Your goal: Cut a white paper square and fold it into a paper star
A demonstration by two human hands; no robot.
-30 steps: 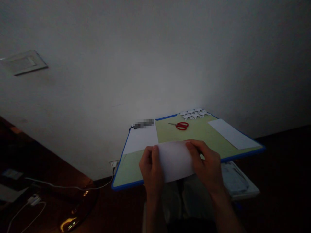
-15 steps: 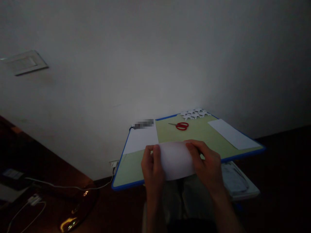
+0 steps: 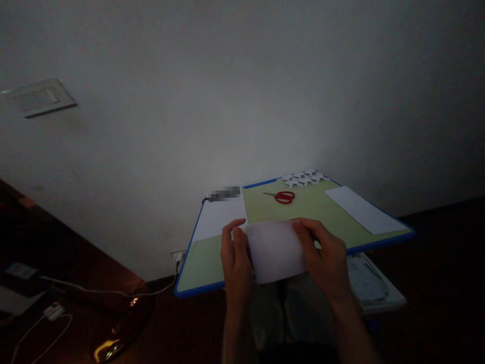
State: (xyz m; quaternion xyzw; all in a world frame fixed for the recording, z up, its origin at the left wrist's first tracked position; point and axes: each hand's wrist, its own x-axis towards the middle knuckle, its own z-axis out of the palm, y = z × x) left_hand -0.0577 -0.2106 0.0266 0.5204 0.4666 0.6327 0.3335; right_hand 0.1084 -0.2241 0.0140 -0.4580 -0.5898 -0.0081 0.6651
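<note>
The right hand [image 3: 326, 255] pinches the paper [image 3: 278, 253] by its right side, above the table's [image 3: 204, 265] near edge. The left hand [image 3: 237, 265] is half open at the other side (whether it touches, I cannot tell). Scissors [image 3: 285, 197] lie beyond.

The left hand [image 3: 237, 268] has loosened its pinch: its fingers [image 3: 228, 237] now stand parted beside the white paper's [image 3: 278, 251] left edge.

no readable text, labels or numbers
</note>
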